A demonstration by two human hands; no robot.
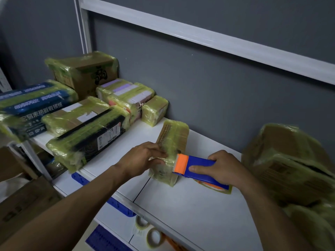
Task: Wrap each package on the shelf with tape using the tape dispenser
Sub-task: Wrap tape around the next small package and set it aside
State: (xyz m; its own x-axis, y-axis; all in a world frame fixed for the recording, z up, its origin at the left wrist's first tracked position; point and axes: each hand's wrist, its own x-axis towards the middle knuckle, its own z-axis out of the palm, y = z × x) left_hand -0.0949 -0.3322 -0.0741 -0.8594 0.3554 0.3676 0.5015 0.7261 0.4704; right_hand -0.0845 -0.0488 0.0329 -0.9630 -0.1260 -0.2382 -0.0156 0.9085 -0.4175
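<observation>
The package [172,144] being worked on is a narrow, oblong parcel near the middle of the shelf [190,205], roughly halfway between its back edge and its front edge. It is already glossy with yellowish tape. Its long axis runs front to back, away from the person, and its near end sits close to the seam in the shelf board. I cannot tell whether it lies flat or is tipped up on that near end.

The left hand [143,158] holds the package from its left side, with the fingers [155,148] curled onto its top edge. The right hand [223,167] comes from the opposite side, wrapped around the blue body of the tape dispenser [197,165], thumb along the near face. The dispenser's orange head touches the package's right flank, so it points across the long axis rather than along it.

That crosswise meeting looks like what matters next. A band would probably go around the short girth, with the left hand steadying or turning the parcel while the right hand pulls the tape.

Other wrapped packages [87,127] crowd the back-left corner, and a large box [290,160] sits at the right end. Spare tape rolls [154,236] lie on the level below.
</observation>
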